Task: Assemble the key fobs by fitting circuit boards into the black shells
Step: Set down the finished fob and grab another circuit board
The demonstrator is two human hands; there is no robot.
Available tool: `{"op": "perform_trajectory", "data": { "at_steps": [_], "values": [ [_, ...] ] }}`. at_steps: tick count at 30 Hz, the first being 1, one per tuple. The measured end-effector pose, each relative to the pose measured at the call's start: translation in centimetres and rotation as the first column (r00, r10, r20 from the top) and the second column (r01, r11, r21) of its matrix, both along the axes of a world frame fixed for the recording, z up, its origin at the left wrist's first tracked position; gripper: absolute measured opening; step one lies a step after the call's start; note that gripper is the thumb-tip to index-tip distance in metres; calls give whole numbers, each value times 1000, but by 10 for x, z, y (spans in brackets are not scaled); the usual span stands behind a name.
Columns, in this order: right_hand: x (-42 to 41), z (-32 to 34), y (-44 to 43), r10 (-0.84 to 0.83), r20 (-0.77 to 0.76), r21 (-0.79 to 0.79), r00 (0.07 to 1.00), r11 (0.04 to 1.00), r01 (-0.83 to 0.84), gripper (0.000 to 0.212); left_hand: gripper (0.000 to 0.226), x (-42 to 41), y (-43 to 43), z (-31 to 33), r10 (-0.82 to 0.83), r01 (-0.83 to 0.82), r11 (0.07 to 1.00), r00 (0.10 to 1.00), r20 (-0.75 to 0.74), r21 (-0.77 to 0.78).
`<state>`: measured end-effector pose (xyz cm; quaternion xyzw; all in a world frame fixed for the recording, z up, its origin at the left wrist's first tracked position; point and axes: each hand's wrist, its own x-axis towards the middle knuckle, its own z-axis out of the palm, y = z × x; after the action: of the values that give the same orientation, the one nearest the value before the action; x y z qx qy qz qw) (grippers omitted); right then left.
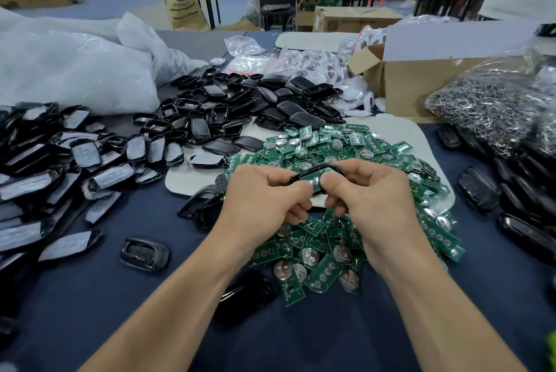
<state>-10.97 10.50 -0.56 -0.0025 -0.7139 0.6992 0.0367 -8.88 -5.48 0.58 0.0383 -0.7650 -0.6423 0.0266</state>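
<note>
While your left grip (261,200) and right grip (370,194) clamp one black shell (313,169), a circuit board (315,183) sits inside.

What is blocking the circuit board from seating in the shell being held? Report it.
Nothing visible. The left hand and right hand grip the black shell directly, and the circuit board already lies inside its frame under both thumbs, which hide part of it.
</note>
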Motion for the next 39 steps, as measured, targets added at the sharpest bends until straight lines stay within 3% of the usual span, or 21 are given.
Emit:
{"op": "perform_trajectory", "data": {
  "at_steps": [7,11,15,19,23,25,27,29,32,34,37,39],
  "values": [
    [1,2,2,22,9,-53,1000,998,-22,14,16,1,4,-1,-16,15,1000,999,-41,-5],
    [4,5,-2,123,16,-172,992,978,-118,17,18,1,4,-1,2,0,997,1000,-30,73],
    [3,1,-4,69,-24,-35,997,997,-70,15,15,1,2,-3,-33,34,999,999,-27,33],
    [5,6,-5,73,47,-194,996,979,-62,15,21,1,2,-2,18,-16,1000,995,-94,16],
    [8,7,-7,261,68,-375,963,901,-217,39,29,-4,-6,2,84,-77,967,996,-19,242],
    [10,9,-8,313,54,-373,948,887,-271,38,29,-3,-9,4,29,-39,933,999,34,359],
    [10,10,-7,334,45,-358,942,885,-297,32,27,-4,-12,4,-31,14,933,999,42,361],
    [10,11,-7,320,51,-309,946,906,-290,33,23,-4,-14,4,-58,50,970,998,26,239],
    [11,10,-10,236,2,-62,972,970,-235,41,19,-3,-13,2,-56,56,998,998,-5,-31],
    [14,9,-15,161,-27,54,987,986,-160,36,20,-2,-13,4,-66,66,995,998,2,-75],
    [17,7,-19,14,-71,221,997,975,2,22,25,-5,-30,14,116,-117,993,993,-23,-11],
    [22,8,-26,62,-159,403,985,915,8,23,20,-8,-51,21,329,-325,917,944,22,230]
  ]
}}
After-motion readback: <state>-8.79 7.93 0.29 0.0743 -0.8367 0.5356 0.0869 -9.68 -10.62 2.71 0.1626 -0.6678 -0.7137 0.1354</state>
